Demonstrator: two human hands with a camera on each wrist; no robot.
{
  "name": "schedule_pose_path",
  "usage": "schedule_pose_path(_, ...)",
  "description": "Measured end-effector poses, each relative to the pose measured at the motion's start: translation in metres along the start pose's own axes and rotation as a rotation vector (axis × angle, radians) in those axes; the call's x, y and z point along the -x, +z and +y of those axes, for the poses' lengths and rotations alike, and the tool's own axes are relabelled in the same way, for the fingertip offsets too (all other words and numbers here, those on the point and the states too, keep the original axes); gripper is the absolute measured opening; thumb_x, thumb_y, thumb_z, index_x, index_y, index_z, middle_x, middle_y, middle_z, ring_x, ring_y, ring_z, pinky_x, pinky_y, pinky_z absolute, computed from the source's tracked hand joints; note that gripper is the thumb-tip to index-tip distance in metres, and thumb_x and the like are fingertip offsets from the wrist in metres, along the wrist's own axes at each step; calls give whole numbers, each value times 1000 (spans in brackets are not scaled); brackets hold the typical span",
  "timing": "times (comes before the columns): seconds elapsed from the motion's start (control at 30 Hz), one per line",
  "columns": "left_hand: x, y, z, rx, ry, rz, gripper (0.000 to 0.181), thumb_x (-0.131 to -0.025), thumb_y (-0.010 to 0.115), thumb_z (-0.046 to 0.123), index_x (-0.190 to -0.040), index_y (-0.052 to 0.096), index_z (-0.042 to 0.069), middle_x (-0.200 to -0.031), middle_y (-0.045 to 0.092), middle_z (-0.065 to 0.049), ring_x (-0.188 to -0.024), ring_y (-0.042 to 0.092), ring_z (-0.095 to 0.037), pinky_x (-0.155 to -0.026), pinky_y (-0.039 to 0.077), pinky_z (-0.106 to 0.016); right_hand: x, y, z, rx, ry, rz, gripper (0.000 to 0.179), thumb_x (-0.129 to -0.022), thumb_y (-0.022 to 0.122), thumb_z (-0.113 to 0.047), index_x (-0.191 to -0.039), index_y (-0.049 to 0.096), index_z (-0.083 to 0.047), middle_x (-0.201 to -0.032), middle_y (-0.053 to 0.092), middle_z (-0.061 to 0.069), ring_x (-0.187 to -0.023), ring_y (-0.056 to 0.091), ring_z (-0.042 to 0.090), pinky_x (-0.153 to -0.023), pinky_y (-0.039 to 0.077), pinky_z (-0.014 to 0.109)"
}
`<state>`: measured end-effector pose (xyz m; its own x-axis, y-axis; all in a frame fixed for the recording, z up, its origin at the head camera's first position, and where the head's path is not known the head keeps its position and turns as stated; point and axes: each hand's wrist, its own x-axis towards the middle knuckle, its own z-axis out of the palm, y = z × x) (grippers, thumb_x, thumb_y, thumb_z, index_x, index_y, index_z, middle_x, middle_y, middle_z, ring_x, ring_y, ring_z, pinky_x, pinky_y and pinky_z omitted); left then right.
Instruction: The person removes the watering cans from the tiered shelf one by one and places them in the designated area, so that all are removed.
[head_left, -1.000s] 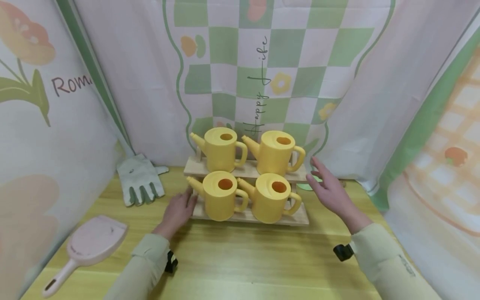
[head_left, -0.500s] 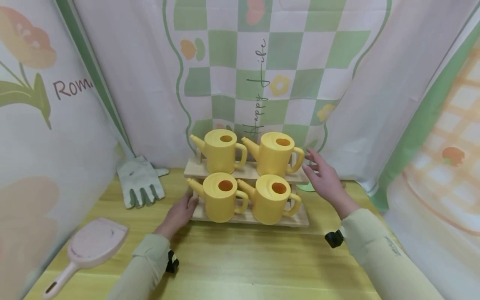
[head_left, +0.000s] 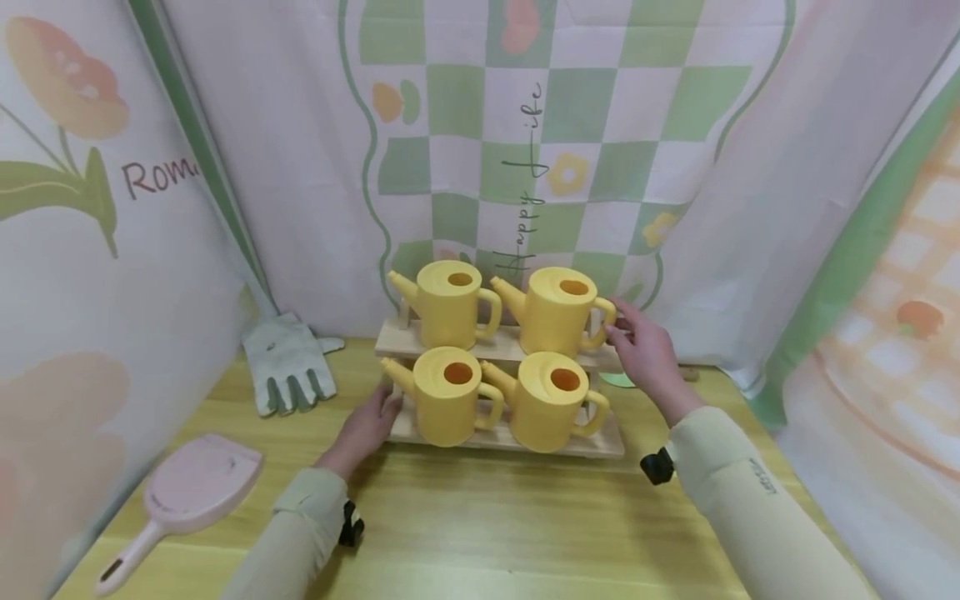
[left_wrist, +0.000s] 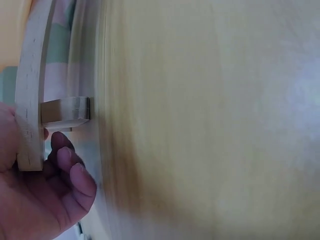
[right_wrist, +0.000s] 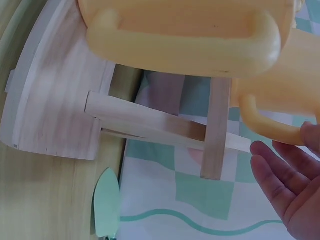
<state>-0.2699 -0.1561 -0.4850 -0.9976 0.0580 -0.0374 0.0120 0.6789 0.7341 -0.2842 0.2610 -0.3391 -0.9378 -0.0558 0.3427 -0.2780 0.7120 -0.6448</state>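
A two-tier wooden rack (head_left: 394, 338) bears several yellow watering cans, two on each shelf. My left hand (head_left: 367, 429) grips the left end of the lower shelf; the left wrist view shows its fingers curled under the board (left_wrist: 31, 100). At the upper right watering can (head_left: 557, 315), my right hand (head_left: 651, 354) pinches the handle, with a fingertip over the handle (right_wrist: 272, 127) in the right wrist view. Its other fingers (right_wrist: 277, 175) are bent below, off the can. The lower right watering can (head_left: 546, 408) stands in front, untouched.
A pale work glove (head_left: 288, 362) lies at the back left, and a pink dustpan (head_left: 202, 483) nearer on the left. Behind the rack's right end are a green leaf-shaped piece (right_wrist: 106, 202) and a brown stick end (head_left: 688, 374). Printed curtains (head_left: 510, 167) enclose the table.
My right hand has moved left from beside the rack to the upper right watering can's handle, its fingers closing there. My left hand has stayed on the rack. The head view has shifted slightly.
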Motion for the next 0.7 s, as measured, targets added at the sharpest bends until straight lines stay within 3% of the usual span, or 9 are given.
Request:
schedule_pose_path(0.3,-2,1,-1,7,-12,-16,62,-104,34,49,-151,30,9,-149,39,-24,-132,39,-46,-108,30,-61,-3,6,0,-58,37,26,38,-104,45,-11,-142,44,-3,-121,60,30,-97,67,39,-80,57,44)
schedule_pose_path(0.6,-4,5,-3,14,-17,-19,65,-104,33,51,-152,27,9,-150,37,-24,-134,37,-46,-109,28,-61,1,-3,0,-85,42,41,36,-103,48,-10,-137,46,1,-116,62,31,-95,67,41,-74,59,38)
schedule_pose_path(0.7,-3,4,-3,17,-21,-21,65,-104,33,50,-153,26,8,-150,36,-24,-134,37,-46,-109,28,-60,3,-7,-1,-102,26,62,34,-103,49,-11,-133,47,4,-113,63,31,-93,68,42,-70,59,30)
